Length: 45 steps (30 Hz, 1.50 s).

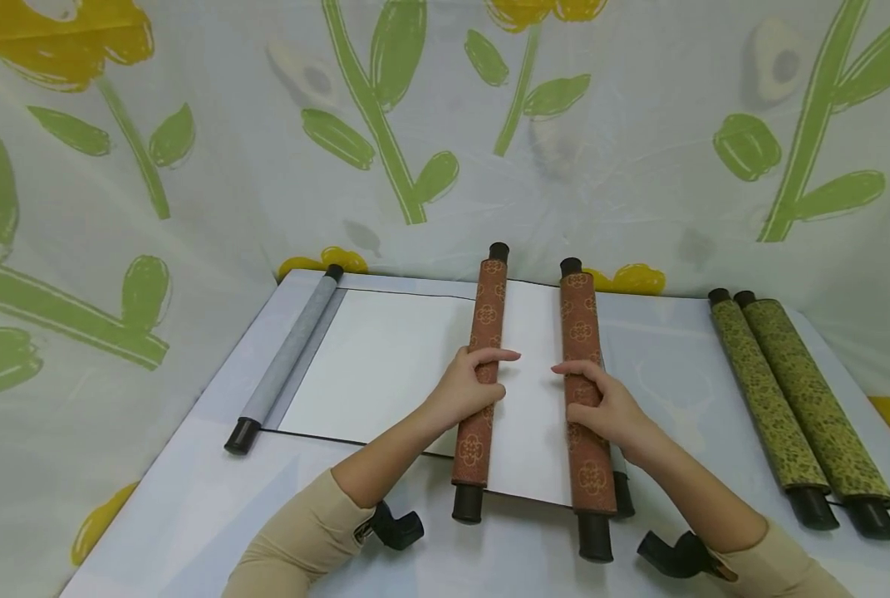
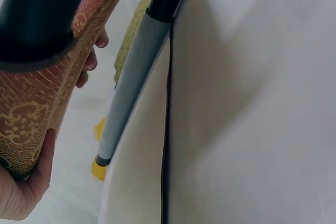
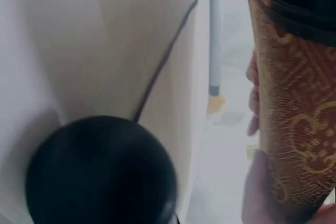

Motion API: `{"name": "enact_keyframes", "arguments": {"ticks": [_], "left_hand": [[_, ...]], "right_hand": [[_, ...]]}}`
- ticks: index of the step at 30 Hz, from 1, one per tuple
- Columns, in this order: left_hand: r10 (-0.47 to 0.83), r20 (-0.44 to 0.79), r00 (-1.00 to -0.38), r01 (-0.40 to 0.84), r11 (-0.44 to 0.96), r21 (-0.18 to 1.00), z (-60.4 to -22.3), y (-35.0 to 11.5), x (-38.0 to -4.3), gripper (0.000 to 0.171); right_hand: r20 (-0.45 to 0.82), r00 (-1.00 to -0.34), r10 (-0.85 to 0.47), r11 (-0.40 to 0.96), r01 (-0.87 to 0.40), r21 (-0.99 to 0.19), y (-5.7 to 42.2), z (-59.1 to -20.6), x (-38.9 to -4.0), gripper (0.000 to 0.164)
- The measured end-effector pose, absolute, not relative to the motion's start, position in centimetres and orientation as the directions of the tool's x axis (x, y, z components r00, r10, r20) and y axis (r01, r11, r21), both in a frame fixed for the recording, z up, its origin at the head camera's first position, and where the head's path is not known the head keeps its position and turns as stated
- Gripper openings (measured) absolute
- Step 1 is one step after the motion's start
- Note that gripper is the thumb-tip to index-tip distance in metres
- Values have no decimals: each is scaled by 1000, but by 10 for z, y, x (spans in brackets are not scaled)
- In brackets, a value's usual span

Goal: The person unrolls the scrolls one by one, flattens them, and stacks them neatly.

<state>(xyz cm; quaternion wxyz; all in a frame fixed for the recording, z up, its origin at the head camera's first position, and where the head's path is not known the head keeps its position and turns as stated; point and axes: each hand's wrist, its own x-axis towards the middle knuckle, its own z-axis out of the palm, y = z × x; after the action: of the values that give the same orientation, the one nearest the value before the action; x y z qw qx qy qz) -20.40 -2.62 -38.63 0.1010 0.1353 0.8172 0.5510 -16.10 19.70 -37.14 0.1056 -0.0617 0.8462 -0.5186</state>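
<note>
A red scroll with gold flower patterns and black end knobs is partly unrolled, its white sheet (image 1: 534, 390) stretched between two rollers. My left hand (image 1: 465, 386) grips the left red roller (image 1: 488, 307), index finger and thumb laid across its top. Around the right red roller (image 1: 581, 316) curls my right hand (image 1: 609, 407). In the wrist views, fingers wrap the sides of the patterned left roller (image 2: 31, 108) and right roller (image 3: 299, 103). The red scroll is held above a grey scroll, whose white sheet (image 1: 392, 357) lies spread flat and whose right roller is mostly hidden.
The grey scroll's left roller (image 1: 295, 349) lies at the table's left side. A green-yellow patterned scroll (image 1: 811, 399), with its two rollers side by side, lies at the right. Behind the white table (image 1: 175, 515) hangs a flower-printed cloth (image 1: 624, 174).
</note>
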Motion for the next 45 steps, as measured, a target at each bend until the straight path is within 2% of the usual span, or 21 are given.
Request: {"name": "enact_keyframes", "arguments": {"ticks": [3,7,13,22,31,39,45], "left_hand": [[331,-13,-944,123,386,914,-386,-25,-205,41],[327,-15,-945,122,394,911,-386,-25,-205,42],[320,-7,-947,127,397,909,-384,-27,-205,40],[330,-26,-944,120,414,903,-382,-36,-205,52],[294,-14,-956,109,397,912,-385,-39,-209,52],[280,-1,-960,116,400,909,-391,-39,-212,49],[294,-11,-956,107,384,917,-390,-39,-212,53]], "right_hand": [[-81,-982,-168,486,-11,-874,196,-373,-161,55],[-40,-988,-152,513,-44,-858,193,-372,-162,61],[-26,-992,-127,547,-48,-836,191,-371,-163,59],[15,-984,-176,626,-123,-770,196,-371,-163,56],[-17,-987,-163,554,-77,-829,204,-372,-165,50],[-7,-991,-137,588,-75,-806,207,-374,-166,54],[-26,-993,-117,599,-50,-799,212,-372,-165,55]]}}
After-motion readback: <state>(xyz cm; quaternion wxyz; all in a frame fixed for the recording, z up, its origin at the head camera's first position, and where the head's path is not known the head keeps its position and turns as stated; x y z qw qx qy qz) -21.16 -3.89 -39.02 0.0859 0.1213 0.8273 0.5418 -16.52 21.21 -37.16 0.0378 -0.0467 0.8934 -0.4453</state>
